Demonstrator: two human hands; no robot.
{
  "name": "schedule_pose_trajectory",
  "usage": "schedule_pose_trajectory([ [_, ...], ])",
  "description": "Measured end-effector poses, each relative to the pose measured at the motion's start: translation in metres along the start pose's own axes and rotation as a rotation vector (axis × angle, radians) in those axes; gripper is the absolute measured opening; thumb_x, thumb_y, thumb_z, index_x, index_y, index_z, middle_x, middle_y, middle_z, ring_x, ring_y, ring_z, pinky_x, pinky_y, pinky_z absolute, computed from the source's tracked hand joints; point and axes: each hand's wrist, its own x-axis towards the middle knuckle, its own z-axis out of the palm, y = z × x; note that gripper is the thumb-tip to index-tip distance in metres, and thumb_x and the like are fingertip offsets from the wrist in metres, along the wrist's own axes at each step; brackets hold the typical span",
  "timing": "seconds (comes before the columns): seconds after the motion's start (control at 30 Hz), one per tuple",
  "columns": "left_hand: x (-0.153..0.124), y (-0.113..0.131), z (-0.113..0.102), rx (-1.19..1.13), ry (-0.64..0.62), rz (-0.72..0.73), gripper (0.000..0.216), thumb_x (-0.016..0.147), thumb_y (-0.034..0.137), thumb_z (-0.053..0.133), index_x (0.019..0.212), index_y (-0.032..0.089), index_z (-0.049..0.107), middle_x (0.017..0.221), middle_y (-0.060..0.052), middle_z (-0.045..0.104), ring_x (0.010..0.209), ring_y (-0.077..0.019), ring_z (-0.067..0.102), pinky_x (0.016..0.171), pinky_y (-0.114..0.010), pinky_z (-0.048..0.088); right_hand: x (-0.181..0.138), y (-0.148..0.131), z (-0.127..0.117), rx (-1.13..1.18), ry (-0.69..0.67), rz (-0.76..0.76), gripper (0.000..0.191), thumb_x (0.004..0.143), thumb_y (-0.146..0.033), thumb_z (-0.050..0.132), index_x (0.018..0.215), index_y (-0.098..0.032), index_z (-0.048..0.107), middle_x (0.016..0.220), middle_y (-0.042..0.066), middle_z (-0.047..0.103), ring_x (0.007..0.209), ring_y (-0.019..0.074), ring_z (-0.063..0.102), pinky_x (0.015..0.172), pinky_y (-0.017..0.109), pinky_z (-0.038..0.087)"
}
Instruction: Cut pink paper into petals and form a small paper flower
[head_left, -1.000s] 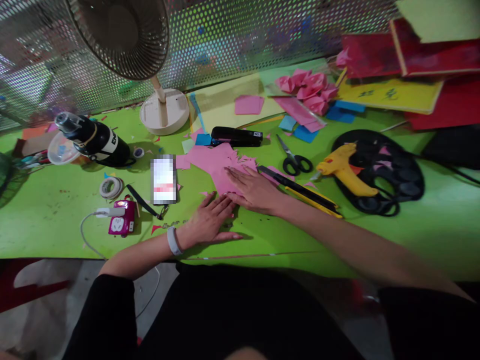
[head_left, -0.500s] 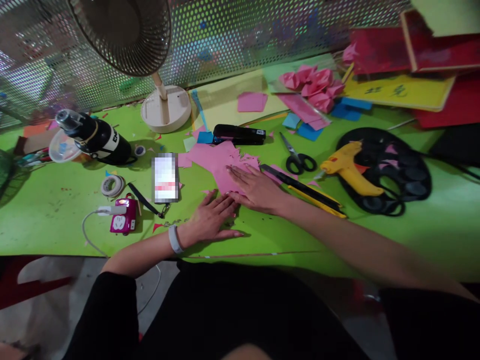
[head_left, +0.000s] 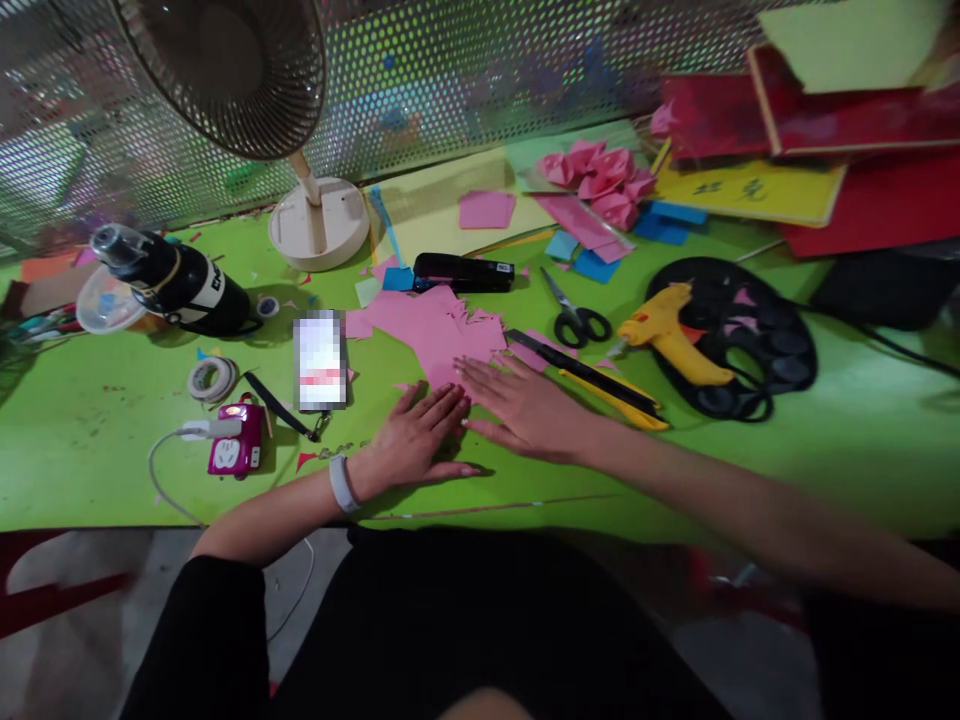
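Observation:
A pink paper sheet (head_left: 424, 325) with a ragged right edge lies flat on the green table (head_left: 525, 480). My left hand (head_left: 416, 435), with a grey band at the wrist, rests palm down at the sheet's near edge, fingers stretched out. On the sheet's lower right part lies my right hand (head_left: 517, 405), flat, its fingertips touching the paper. Neither hand grips anything. Just right of the sheet are a black-and-yellow utility knife (head_left: 592, 375) and scissors (head_left: 574, 315). Behind it sits a black stapler (head_left: 463, 273).
A phone (head_left: 320, 360), tape roll (head_left: 211, 379), purple power adapter (head_left: 236, 440) and black bottle (head_left: 187, 282) stand left. Farther back are a fan (head_left: 319, 225) and folded pink paper flowers (head_left: 600, 180). A yellow glue gun (head_left: 679, 335) lies on a black palette (head_left: 787, 350) at right.
My right hand has slid a little toward me, down the pink sheet, uncovering more of it. My left hand stays in about the same place. The whole view has shifted slightly.

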Motion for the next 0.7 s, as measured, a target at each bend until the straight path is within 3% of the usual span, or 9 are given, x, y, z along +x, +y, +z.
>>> schedule_pose_trajectory([
  [0.2,0.0,-0.002,0.003,0.007,0.01,0.019,0.098,0.094,0.081,0.035,0.161,0.009,0.03,0.164,-0.019,0.034,0.155,-0.0306,0.032,0.13,-0.052,0.008,-0.026,-0.016,0.023,-0.115,0.06,0.024,0.088,0.104,-0.063,0.032,0.165,-0.004,0.008,0.162,0.025,0.035,0.151,0.0348,0.036,0.124,0.06,0.025],
  [0.47,-0.002,-0.01,-0.008,-0.025,0.055,-0.069,0.095,0.091,0.081,0.044,0.161,0.019,0.033,0.17,-0.018,0.022,0.158,-0.0337,0.021,0.129,-0.051,0.018,-0.026,-0.011,0.022,-0.103,0.05,0.006,0.092,0.103,-0.065,0.032,0.165,-0.008,-0.005,0.165,0.023,0.031,0.152,0.0342,0.036,0.124,0.058,0.027],
  [0.7,0.003,-0.028,-0.016,0.035,0.004,-0.116,0.093,0.097,0.078,0.027,0.163,0.012,0.023,0.168,-0.018,0.028,0.158,-0.0282,0.024,0.13,-0.049,0.014,-0.023,-0.015,0.017,-0.131,0.044,0.02,0.087,0.104,-0.06,0.037,0.164,-0.003,0.012,0.162,0.025,0.035,0.151,0.035,0.037,0.125,0.06,0.023],
])
